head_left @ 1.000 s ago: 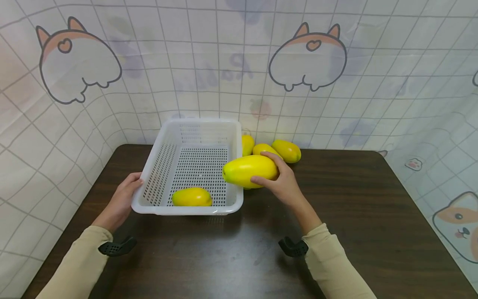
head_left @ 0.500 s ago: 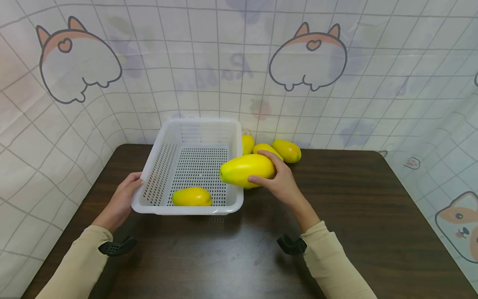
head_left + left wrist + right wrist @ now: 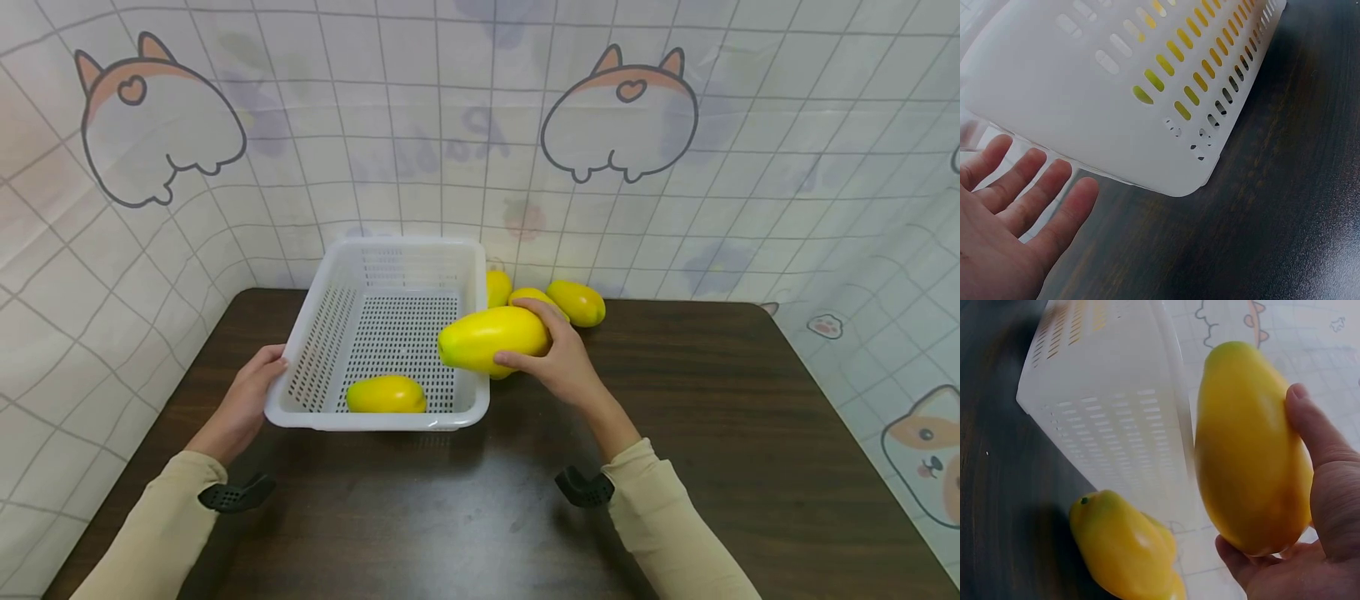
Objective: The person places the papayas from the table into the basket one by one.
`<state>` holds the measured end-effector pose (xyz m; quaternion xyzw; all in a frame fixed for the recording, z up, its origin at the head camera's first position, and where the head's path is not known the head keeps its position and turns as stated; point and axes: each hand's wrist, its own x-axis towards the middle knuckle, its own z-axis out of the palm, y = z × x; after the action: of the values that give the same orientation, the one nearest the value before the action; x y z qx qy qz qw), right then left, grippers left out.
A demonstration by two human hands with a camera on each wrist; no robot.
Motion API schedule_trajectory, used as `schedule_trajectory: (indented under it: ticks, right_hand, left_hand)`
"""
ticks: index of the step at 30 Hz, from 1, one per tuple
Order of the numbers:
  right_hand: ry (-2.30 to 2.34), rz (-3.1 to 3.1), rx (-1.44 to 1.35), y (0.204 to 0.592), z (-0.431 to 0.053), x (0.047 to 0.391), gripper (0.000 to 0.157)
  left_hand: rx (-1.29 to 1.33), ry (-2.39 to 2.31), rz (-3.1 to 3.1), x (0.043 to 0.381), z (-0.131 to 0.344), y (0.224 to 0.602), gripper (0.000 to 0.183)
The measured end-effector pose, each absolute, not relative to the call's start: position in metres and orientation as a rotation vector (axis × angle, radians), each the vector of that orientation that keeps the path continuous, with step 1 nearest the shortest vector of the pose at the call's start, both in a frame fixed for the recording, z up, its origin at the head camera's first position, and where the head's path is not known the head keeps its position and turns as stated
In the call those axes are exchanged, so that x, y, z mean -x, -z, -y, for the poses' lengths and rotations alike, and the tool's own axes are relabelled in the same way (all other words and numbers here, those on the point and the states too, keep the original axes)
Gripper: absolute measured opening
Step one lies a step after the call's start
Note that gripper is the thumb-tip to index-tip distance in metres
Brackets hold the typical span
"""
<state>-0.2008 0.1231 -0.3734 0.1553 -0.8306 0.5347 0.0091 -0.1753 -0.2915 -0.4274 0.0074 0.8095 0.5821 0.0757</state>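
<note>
In the head view my right hand [image 3: 558,354] grips a large yellow papaya [image 3: 491,339] with a greenish tip, held over the right rim of a white slotted plastic basket [image 3: 408,422]. In the right wrist view the thumb lies along one side of the papaya [image 3: 1250,450], with fingers beneath its lower end. My left hand [image 3: 243,400] holds the basket's left rim, its thumb at the edge. From the left wrist, the fingers [image 3: 1063,212] reach under the rim of the basket [image 3: 1085,125]. Another papaya [image 3: 386,395] lies inside, near the front wall.
Several more yellow papayas [image 3: 576,302] sit on the dark wooden table [image 3: 712,417] to the right of the basket, partly hidden by the held one. A white checked curtain [image 3: 420,108] with cartoon dogs closes off the back and sides.
My right hand has shifted slightly left and up with the papaya, bringing it further over the basket's right side. The left hand and the basket stay in place.
</note>
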Motion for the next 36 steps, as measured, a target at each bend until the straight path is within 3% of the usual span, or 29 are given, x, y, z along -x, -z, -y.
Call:
schedule_trajectory:
  ticks: [10,21,36]
  right_hand:
    - [-1.628,2.599,-0.548,0.350,-0.117,0.187,0.068]
    - [-1.698,2.577,-0.535,0.380,-0.122,0.213,0.074]
    - [-1.735,2.503,-0.640,0.385,-0.119,0.216,0.076]
  left_hand:
    - [-0.011,-1.732,-2.432,0.175,0.292,0.428,0.051]
    - [-0.020,-1.732,-2.437,0.176,0.292,0.428,0.051]
    - [-0.013,-1.714,-2.450,0.175,0.292,0.428,0.051]
